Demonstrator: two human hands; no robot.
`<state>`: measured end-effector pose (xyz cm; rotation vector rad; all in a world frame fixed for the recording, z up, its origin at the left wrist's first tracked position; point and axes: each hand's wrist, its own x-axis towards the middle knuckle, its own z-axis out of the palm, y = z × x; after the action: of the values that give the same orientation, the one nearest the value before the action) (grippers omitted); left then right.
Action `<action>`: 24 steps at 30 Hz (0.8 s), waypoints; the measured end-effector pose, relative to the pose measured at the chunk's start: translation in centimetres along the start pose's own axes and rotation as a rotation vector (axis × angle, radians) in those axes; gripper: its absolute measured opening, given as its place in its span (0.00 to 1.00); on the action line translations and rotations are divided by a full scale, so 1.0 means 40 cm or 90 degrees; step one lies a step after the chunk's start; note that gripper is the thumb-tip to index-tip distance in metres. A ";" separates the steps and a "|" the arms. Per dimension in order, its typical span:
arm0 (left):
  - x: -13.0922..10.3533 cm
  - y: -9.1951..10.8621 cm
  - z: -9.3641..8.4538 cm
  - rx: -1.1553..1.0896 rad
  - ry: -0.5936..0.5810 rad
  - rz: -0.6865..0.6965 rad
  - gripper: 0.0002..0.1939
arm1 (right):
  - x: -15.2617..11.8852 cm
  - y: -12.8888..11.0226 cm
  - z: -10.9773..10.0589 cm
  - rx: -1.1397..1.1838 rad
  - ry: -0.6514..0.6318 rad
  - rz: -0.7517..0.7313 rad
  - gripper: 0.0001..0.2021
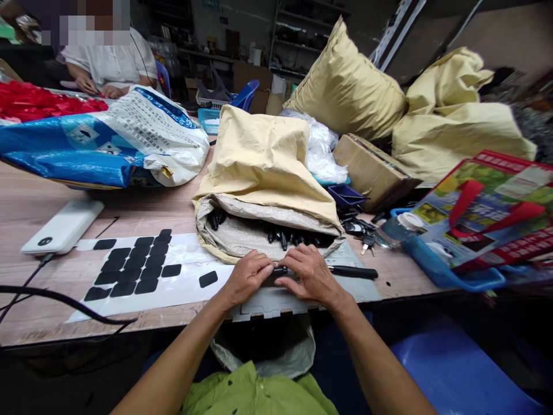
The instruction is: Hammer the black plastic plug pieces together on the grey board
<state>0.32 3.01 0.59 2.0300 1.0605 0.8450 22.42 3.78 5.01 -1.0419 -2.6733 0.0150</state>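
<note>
A slim black rod-like piece [354,272] lies across the grey sheet [259,304] at the table's front edge, with a silvery section near my right hand. My left hand [248,278] is closed, its thumb and fingers pressed together at the left end of a dark piece. My right hand [307,274] curls its fingers over the same dark piece, thumb below. Just beyond both hands a yellow sack [263,167] lies with its mouth towards me, several black pieces [283,239] showing inside. Black rounded squares [147,271] sit on a white sheet [181,300] to the left.
A white power bank [64,226] with a cable and a blue-white bag [108,141] are at left. On the right stand a jar [400,230], keys [368,242], a blue basket [453,274], a red-edged bag [496,213] and a wooden block [371,170]. A person in white sits far left.
</note>
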 end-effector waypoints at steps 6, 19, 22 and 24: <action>0.000 -0.008 0.011 0.069 -0.004 0.052 0.13 | -0.007 -0.006 0.011 -0.014 0.006 0.016 0.11; -0.007 -0.010 0.023 0.267 0.030 0.066 0.08 | 0.010 -0.056 0.088 0.081 0.118 0.027 0.09; -0.006 -0.007 0.019 0.259 0.023 0.067 0.09 | 0.002 -0.056 0.081 0.076 0.118 0.036 0.09; -0.005 -0.003 0.018 0.257 0.009 0.067 0.09 | -0.010 -0.050 0.069 0.074 0.095 0.036 0.10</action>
<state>0.76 2.70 0.03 2.4345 1.2165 0.7419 20.66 2.28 2.49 -1.0385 -2.4769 0.0992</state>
